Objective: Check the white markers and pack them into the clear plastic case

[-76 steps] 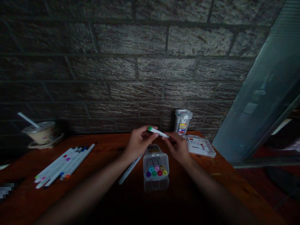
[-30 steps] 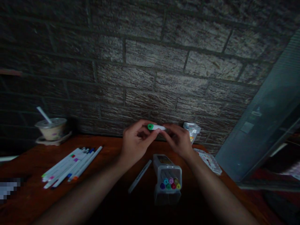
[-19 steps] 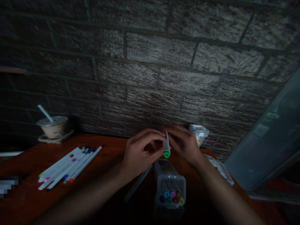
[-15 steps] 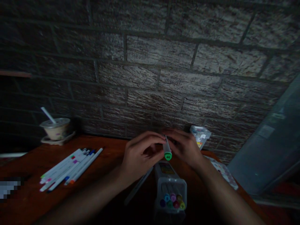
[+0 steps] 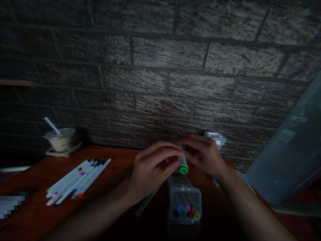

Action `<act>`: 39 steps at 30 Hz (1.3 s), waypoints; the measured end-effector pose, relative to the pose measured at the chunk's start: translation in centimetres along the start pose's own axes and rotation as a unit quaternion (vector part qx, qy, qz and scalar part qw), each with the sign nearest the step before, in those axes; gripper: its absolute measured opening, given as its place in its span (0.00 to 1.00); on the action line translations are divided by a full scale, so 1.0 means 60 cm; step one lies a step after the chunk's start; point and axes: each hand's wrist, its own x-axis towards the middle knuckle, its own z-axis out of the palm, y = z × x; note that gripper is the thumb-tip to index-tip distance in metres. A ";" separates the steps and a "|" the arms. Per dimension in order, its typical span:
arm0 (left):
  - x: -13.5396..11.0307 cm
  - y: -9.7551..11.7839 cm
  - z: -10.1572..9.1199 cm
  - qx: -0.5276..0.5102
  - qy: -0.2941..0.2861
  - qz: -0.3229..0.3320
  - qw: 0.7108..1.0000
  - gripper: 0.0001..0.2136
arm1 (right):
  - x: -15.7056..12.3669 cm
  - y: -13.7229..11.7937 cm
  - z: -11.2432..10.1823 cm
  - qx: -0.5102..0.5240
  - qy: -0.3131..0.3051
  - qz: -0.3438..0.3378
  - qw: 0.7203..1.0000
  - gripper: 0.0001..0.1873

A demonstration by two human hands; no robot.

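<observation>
White, green-ended marker (image 5: 183, 161) near a clear plastic box (image 5: 185, 189)
Left hand (image 5: 152, 167) pinches it — right hand (image 5: 207, 155) at its far end, grip unclear.

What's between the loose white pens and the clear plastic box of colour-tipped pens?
In the head view: the bare left forearm and one slim pale pen.

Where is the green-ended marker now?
Head view, right of center: the green-ended marker is between left hand and right hand, above the clear case.
</observation>
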 end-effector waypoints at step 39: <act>0.008 0.016 -0.007 0.021 0.008 0.033 0.999 0.12 | 0.005 -0.005 -0.016 -0.017 -0.086 0.033 0.996 0.09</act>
